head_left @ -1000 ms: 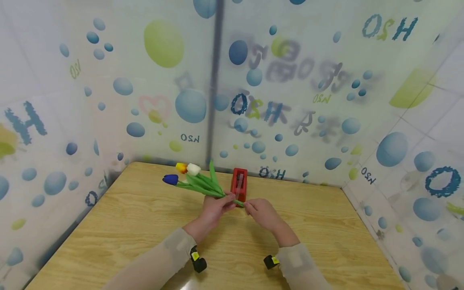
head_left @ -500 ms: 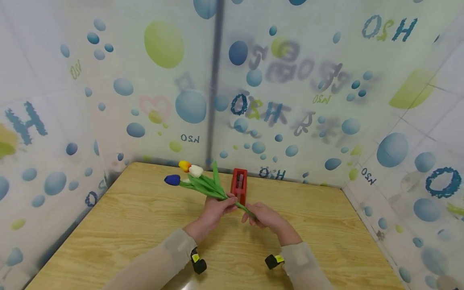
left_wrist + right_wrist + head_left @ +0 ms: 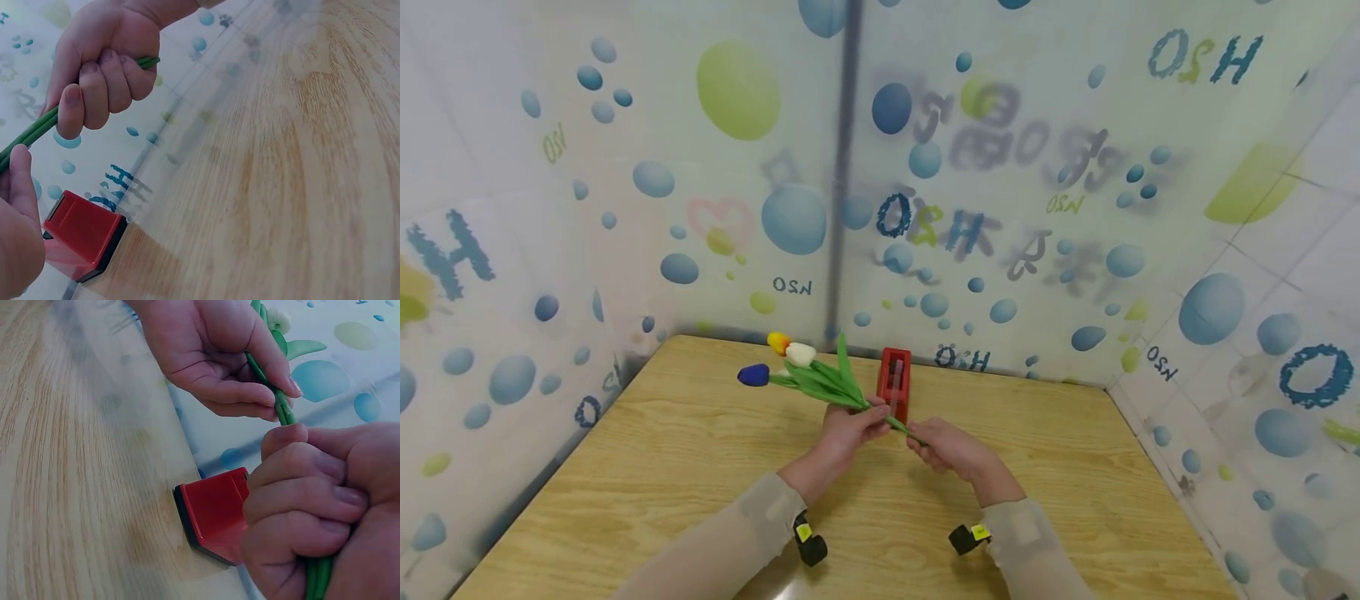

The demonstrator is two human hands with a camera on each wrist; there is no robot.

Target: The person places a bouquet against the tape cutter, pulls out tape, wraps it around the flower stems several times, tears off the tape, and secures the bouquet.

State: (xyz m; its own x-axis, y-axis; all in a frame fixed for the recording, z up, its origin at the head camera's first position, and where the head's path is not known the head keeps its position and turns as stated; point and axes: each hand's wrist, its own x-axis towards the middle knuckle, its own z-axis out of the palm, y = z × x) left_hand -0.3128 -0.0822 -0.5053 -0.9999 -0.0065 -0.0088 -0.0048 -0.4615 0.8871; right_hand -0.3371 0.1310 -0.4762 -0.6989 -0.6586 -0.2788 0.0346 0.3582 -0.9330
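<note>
A bunch of tulips with blue, white (image 3: 801, 355) and orange-yellow heads is held slanting over the table, heads toward the far left. My left hand (image 3: 841, 432) holds the green stems between thumb and fingers, below the leaves. Farther down, the fingers of my right hand (image 3: 300, 500) are curled round the lower stems (image 3: 319, 578). The stem ends poke out past that hand in the left wrist view. Just beyond the hands stands a red tape dispenser (image 3: 894, 385) with a toothed cutting edge; neither hand clearly touches it.
The wooden table (image 3: 700, 467) reaches back to a wall covering (image 3: 820, 150) printed with blue and green bubbles. Similar panels close off both sides. Black wrist cameras hang beside both cuffs.
My right hand has shifted slightly right and toward me, passing from a pinch near the stem to a curled grip. The left hand has kept its hold with little movement.
</note>
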